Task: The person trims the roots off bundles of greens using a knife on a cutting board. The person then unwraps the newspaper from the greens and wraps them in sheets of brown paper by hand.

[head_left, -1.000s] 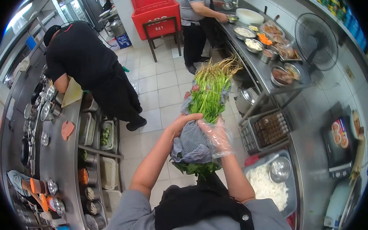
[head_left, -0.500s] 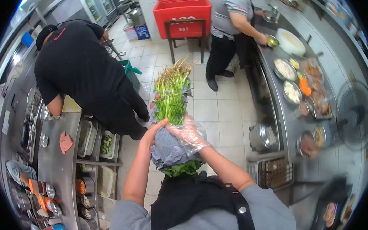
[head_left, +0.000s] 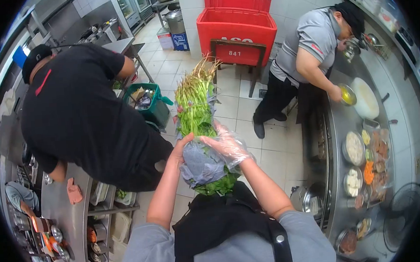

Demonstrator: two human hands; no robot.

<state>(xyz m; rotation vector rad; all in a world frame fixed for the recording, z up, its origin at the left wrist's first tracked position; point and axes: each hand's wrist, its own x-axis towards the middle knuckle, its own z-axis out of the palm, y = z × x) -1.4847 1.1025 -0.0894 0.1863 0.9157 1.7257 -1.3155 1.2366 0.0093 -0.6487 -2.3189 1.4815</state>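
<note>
A large bundle of leafy greens (head_left: 194,110) lies across both hands in front of my apron, its pale root ends pointing away and its leaves toward me. Grey-blue paper (head_left: 200,162) wraps its middle. My left hand (head_left: 178,150), bare, is closed round the left side of the bundle. On the right side, my right hand (head_left: 227,144), in a clear plastic glove, grips the bundle and wrapping. The undersides of both hands are hidden.
A person in black (head_left: 85,114) bends over the left counter (head_left: 64,205), beside a green bin (head_left: 154,108). A red cooler (head_left: 236,34) stands ahead. At right, another person (head_left: 310,54) holds a metal bowl (head_left: 347,95) by a counter with food bowls.
The view has moved forward and swung, bringing the red cooler, green bin and both people nearer. The bundle stays in both my hands.
</note>
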